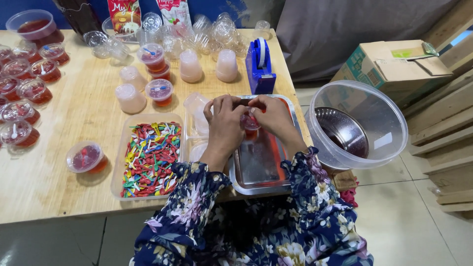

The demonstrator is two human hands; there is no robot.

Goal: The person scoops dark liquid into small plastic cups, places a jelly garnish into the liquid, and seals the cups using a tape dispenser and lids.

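A small cup of red jelly [250,122] is gripped between the left hand [225,120] and right hand [272,116] (fingers closed on its rim) above the steel tray [258,165], beside a tub of coloured spoons [150,157]

Two upright pouches stand at the far edge of the bench [59,187]: a red pouch [124,15] with a dessert picture, and a white pouch [174,11] with red print. A brown cardboard box [389,66] bearing a green label [404,52] sits on the floor to the right.
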